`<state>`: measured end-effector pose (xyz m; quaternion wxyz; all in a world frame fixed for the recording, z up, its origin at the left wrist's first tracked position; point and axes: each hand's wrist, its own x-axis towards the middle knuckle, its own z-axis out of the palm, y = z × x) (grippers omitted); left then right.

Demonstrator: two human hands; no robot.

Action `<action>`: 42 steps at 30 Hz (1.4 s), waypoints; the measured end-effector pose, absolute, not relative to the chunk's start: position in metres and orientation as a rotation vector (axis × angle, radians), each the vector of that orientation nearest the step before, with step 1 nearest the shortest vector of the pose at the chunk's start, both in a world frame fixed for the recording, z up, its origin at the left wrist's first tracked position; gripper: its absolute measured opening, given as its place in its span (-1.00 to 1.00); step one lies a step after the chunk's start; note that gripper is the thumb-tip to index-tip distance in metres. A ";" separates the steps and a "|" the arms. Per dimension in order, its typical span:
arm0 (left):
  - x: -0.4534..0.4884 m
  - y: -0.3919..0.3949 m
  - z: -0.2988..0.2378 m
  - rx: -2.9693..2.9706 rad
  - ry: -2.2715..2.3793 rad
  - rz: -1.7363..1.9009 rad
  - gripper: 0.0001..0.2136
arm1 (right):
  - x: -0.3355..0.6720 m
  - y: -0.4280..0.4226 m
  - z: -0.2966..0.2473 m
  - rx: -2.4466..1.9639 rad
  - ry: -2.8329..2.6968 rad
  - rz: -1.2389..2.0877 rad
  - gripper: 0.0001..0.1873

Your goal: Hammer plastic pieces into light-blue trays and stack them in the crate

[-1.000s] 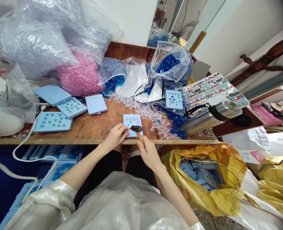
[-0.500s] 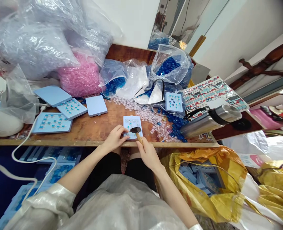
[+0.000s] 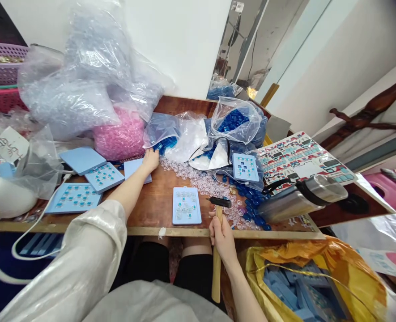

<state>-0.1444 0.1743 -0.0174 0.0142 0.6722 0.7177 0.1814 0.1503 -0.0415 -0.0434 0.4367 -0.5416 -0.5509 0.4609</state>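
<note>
My right hand (image 3: 222,235) is wrapped round the wooden handle of a small hammer (image 3: 217,264), its dark head up over the table's front edge. Left of it lies a light blue flat plastic panel (image 3: 186,205), dotted with clear and turquoise pieces. My left hand (image 3: 151,160) reaches across to the far side of the table, fingers bunched at the mouth of a clear bag of blue pieces (image 3: 166,142). Whatever is in those fingertips is hidden. Loose clear round pieces (image 3: 198,176) spread beside that hand, and a plain blue panel (image 3: 134,167) lies partly under the forearm.
More blue panels (image 3: 77,197) lie at the left by a white cable (image 3: 50,203). A metal flask (image 3: 301,199) lies on its side at the right, near loose blue pieces (image 3: 251,201). A yellow sack (image 3: 261,286) of blue panels stands below the table edge.
My left hand has left the dotted panel and moved forward and left to the bag of blue pieces. My right hand has drawn the hammer off the panel to the right.
</note>
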 end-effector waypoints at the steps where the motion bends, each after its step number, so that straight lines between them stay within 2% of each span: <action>1: -0.145 0.177 -0.017 2.092 2.236 0.555 -0.65 | 0.150 -0.042 -0.043 -1.341 -1.366 1.141 -0.66; 4: -0.144 0.169 -0.015 2.120 2.189 0.594 -0.66 | 0.151 -0.042 -0.042 -1.332 -1.370 1.126 -0.66; 9: -0.126 0.104 -0.011 1.849 1.814 0.949 -0.75 | 0.152 -0.041 -0.041 -1.334 -1.381 1.125 -0.65; 13: -0.102 0.047 -0.018 1.619 1.329 0.928 -0.75 | 0.150 -0.041 -0.040 -1.336 -1.385 1.130 -0.66; 15: -0.092 0.030 -0.022 1.605 1.241 0.902 -0.74 | 0.149 -0.042 -0.038 -1.344 -1.384 1.121 -0.66; 23: -0.076 0.017 -0.021 2.057 1.332 0.962 -0.89 | 0.146 -0.044 -0.033 -1.378 -1.442 1.098 -0.63; 35: -0.071 0.020 -0.030 2.133 1.324 1.004 -0.88 | 0.144 -0.045 -0.015 -1.491 -1.628 0.979 -0.65; 42: -0.070 0.020 -0.032 2.155 1.295 1.027 -0.88 | 0.119 -0.026 0.003 -1.608 -1.940 0.759 -0.72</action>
